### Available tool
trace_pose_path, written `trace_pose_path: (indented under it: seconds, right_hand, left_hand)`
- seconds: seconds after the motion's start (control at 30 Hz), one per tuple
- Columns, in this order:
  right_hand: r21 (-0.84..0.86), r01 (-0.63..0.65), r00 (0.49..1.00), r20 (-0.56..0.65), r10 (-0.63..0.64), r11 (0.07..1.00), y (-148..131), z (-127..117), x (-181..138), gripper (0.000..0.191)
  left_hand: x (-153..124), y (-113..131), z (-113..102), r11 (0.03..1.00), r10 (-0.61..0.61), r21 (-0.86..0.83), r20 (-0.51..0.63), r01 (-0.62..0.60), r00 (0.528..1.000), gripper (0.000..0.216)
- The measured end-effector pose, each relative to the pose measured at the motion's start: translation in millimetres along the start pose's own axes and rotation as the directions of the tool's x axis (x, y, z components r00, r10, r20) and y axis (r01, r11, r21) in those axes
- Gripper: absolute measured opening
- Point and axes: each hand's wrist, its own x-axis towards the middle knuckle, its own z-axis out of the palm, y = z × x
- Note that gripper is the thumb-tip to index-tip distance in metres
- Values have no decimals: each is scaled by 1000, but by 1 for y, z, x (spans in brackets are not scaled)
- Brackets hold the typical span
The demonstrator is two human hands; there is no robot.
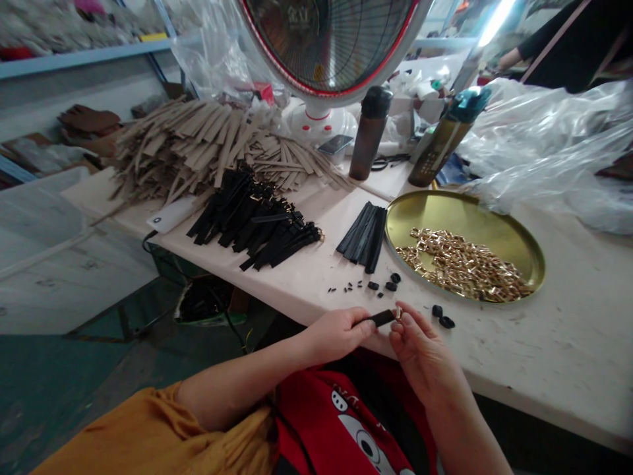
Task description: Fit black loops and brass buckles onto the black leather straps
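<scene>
Just over the table's front edge, my left hand (pixel 341 333) is closed on a black strap (pixel 380 318). At the strap's right end, my right hand (pixel 420 340) pinches a small gold-coloured metal buckle (pixel 397 313); whether the strap runs through it I cannot tell. Small black loops (pixel 390 285) and tiny black bits lie on the table beyond my hands, with two more black loops (pixel 442 316) to the right. Flat black strips (pixel 364 237) are fanned out behind them. A round gold tray (pixel 537 254) holds a heap of gold buckles (pixel 469 267).
Black straps with metal ends (pixel 257 218) are piled at the left, before a large stack of beige strips (pixel 198 145). A fan (pixel 321 112), a dark bottle (pixel 370 132) and a brown bottle (pixel 440 145) stand behind. Clear plastic sheeting (pixel 558 158) covers the right rear; another person's arm (pixel 512 59) shows there.
</scene>
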Motion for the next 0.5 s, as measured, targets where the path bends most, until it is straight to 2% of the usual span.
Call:
trace_pose_path:
  seconds: [0.1,0.2,0.37,0.43,0.5]
  right_hand:
    - [37,-77,997,22,77,996,5,4,-4,32]
    - [30,-73,997,2,73,997,7,4,-9,30]
    - [-13,-115,993,26,115,993,9,-2,-12,31]
    - [-54,-108,993,40,110,993,14,-2,-13,31]
    - [-115,-43,997,57,50,992,21,-1,-14,32]
  left_hand:
    - [-3,0,1,971,55,232,-4,-53,998,31]
    - [-4,1,3,933,74,355,-15,-64,997,34]
    - [-6,3,0,897,95,422,95,-127,991,34]
    - [-6,2,0,902,103,411,91,-132,990,33]
    - [-6,1,3,915,99,387,57,-114,993,32]
